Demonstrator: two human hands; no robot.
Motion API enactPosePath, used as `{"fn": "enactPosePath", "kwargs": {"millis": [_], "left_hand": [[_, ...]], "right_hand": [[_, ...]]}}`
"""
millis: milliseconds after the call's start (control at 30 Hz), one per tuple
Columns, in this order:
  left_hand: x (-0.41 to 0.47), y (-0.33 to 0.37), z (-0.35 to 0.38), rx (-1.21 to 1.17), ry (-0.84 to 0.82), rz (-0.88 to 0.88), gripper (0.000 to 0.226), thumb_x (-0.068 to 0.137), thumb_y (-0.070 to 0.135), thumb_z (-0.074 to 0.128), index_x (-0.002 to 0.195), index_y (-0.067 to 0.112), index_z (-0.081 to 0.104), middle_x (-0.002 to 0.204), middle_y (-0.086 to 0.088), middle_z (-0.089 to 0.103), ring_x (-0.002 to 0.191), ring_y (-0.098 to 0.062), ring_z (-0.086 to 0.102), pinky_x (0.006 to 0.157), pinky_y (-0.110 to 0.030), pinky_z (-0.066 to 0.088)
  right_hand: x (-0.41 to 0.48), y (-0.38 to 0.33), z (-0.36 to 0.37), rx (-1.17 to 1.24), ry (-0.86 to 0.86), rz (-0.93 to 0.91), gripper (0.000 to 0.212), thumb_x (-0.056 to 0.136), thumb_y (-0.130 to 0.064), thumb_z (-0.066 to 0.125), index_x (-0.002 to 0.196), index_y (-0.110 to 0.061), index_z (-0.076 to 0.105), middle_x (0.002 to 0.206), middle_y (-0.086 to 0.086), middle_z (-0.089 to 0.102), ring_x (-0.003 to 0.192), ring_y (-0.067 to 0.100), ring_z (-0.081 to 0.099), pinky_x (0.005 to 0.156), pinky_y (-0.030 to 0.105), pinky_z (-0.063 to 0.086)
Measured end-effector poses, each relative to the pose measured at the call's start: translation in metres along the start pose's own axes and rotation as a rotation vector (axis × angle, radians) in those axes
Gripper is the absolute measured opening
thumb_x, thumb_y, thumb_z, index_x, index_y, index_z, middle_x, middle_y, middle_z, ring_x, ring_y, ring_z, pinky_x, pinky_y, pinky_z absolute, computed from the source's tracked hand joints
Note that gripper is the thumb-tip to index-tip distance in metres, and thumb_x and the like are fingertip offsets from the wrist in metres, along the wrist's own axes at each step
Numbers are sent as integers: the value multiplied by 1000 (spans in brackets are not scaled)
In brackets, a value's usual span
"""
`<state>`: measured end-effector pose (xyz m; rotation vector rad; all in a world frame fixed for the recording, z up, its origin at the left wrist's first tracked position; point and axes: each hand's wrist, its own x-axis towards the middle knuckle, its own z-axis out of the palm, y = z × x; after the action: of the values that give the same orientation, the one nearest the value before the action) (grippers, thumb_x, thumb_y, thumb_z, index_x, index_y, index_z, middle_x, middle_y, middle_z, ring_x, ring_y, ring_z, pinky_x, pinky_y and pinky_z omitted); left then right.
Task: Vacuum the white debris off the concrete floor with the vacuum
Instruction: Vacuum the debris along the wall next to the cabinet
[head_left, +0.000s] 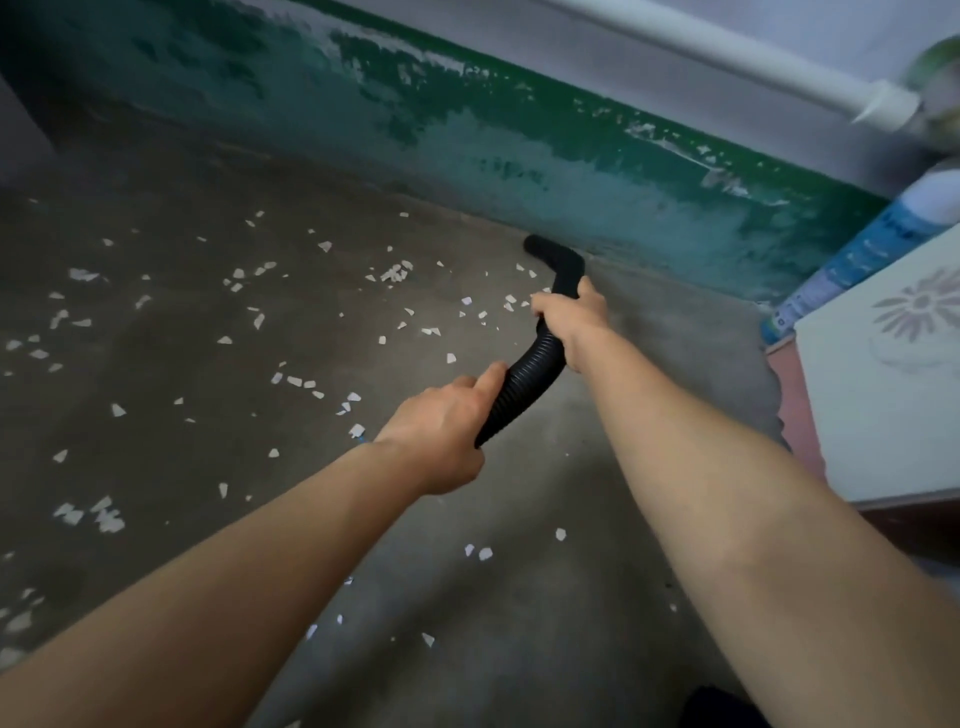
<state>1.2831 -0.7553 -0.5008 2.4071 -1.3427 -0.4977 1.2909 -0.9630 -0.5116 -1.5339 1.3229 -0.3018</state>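
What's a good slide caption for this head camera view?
Left hand and right hand grip black vacuum hose amid white debris on concrete floor.

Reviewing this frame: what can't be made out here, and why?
Head view only:
- Where the hose leads: it disappears under the left hand; nothing beyond shows.
- Mouth of the nozzle: turned toward the wall; contact with the floor is unclear.
- Joint of hose and nozzle: covered by the right hand.
- Print on the blue-and-white container at right: blurred.
- The dark shape at the bottom edge: cut off.

Left hand (441, 431), right hand (571, 317): two. Vacuum hose (524, 384): one. White debris pieces (258, 321): dozens.
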Motion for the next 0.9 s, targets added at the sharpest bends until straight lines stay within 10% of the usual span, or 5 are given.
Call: {"fn": "enactPosePath", "kwargs": {"millis": [267,667,900], "left_hand": [[1,56,25,31,-80,149,82,79,11,55,147,27,11,120,-4,51,97,-34,57,69,-36,42],[-30,72,28,38,-166,168,82,79,10,55,146,23,12,119,-7,51,99,-34,57,78,-41,49],[-31,69,20,30,-167,119,82,76,8,56,145,23,14,119,-6,52,94,-34,57,75,-41,49]], "right_hand": [[-8,35,-82,7,78,35,83,66,-11,63,145,-25,41,125,9,61,68,19,62,48,22,46],[-30,51,-91,9,-141,-12,63,66,-3,62,126,-21,54,93,14,59,66,26,55,61,38,52],[-26,50,-84,22,-29,13,65,64,-8,64,127,-17,51,125,15,60,75,23,59,61,30,51]]}}
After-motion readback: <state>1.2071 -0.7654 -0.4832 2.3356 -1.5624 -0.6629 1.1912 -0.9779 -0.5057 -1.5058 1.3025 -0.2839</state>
